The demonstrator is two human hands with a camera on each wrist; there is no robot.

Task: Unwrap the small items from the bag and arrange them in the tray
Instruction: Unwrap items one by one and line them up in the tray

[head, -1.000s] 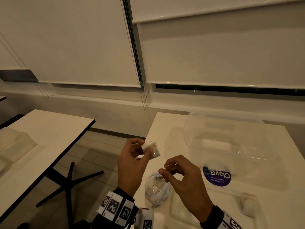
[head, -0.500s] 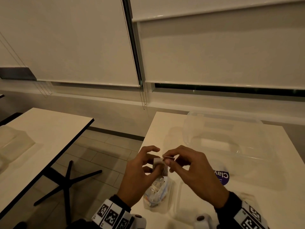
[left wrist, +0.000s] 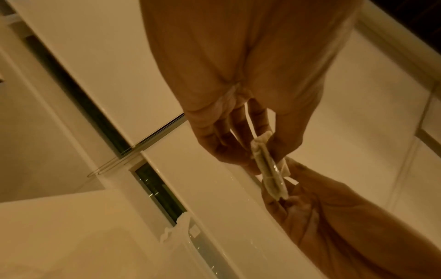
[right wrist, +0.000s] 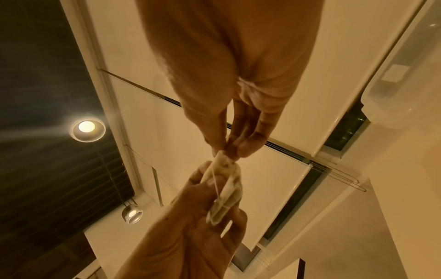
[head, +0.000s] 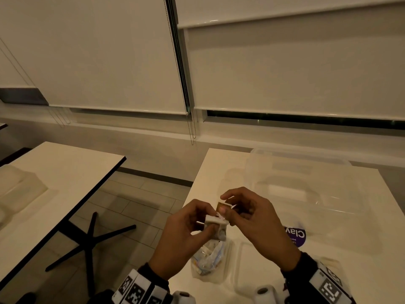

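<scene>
Both hands hold one packet [head: 215,224] in the air above the bag [head: 207,256]: left hand [head: 186,233] fingers pinch its body steady, so right hand [head: 255,218] fingers can pinch and peel its top edge. Tray [head: 245,268] waits on the surface [head: 361,249] just beside the bag, for an easy drop.
</scene>
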